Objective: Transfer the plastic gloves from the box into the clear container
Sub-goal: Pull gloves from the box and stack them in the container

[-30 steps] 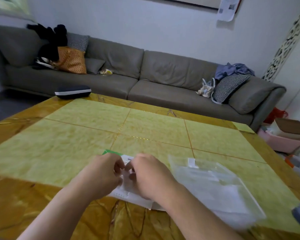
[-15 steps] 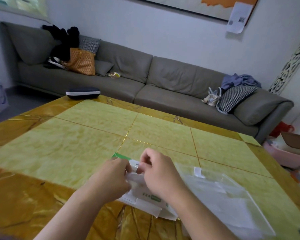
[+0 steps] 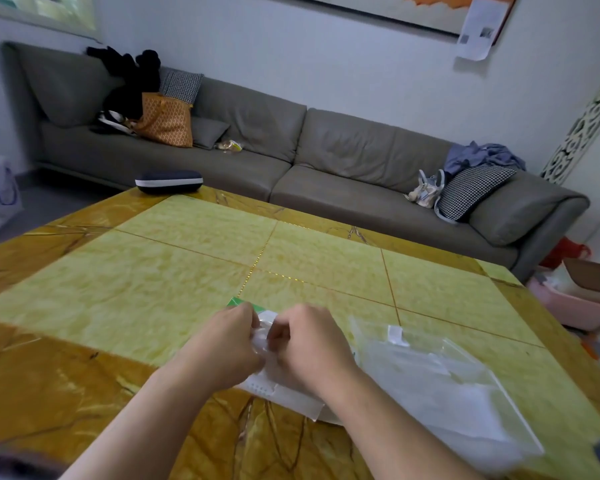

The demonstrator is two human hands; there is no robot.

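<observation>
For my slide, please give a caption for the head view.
Both hands pull gloves from the box beside the clear container.

Two hands were counted, the left hand (image 3: 227, 344) and the right hand (image 3: 310, 348), over one box (image 3: 281, 396). One clear container (image 3: 440, 386) was seen at 3 o'clock, one dark case (image 3: 168, 181) at 11 o'clock, and one sofa (image 3: 291, 157) at 12 o'clock.

Grey sofa (image 3: 291, 157), orange bag (image 3: 165, 124), checked cushion (image 3: 471, 192), dark case (image 3: 168, 181), possibly for glasses
</observation>
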